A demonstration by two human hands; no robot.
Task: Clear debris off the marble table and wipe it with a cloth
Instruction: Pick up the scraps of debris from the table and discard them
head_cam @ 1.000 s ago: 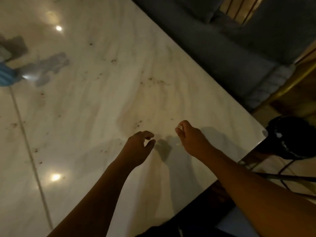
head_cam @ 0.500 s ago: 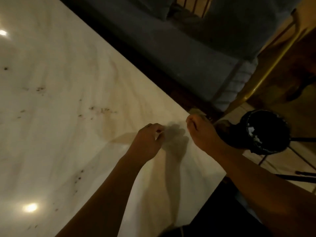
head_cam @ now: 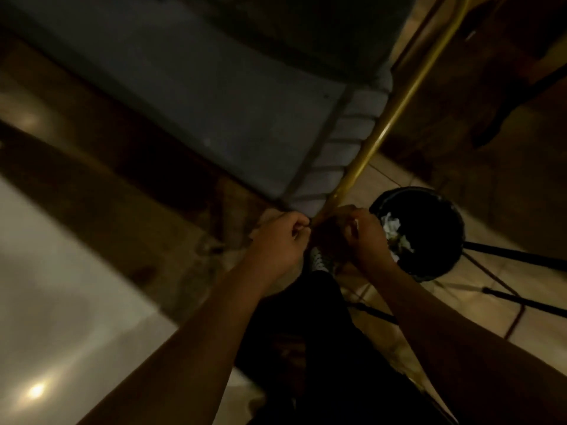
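Observation:
The marble table (head_cam: 61,302) fills the lower left, glossy, with a lamp glare near its front. Both hands are past its corner, above the floor. My left hand (head_cam: 279,237) is curled into a fist; what is inside it is hidden. My right hand (head_cam: 363,234) is pinched shut on a small whitish scrap of debris (head_cam: 356,223). It sits just left of a round black bin (head_cam: 411,191) on the floor, which holds crumpled white paper (head_cam: 392,225). No cloth is in view.
A grey upholstered bench (head_cam: 214,102) runs across the top. A gold metal leg (head_cam: 377,139) slants down to the hands. Thin black stand legs (head_cam: 521,259) spread over the tiled floor on the right. My shoe (head_cam: 317,259) and dark trouser leg are below the hands.
The view has swung right and down, off the table top. Both hands have moved from the marble surface past its corner to beside the black bin, still closed.

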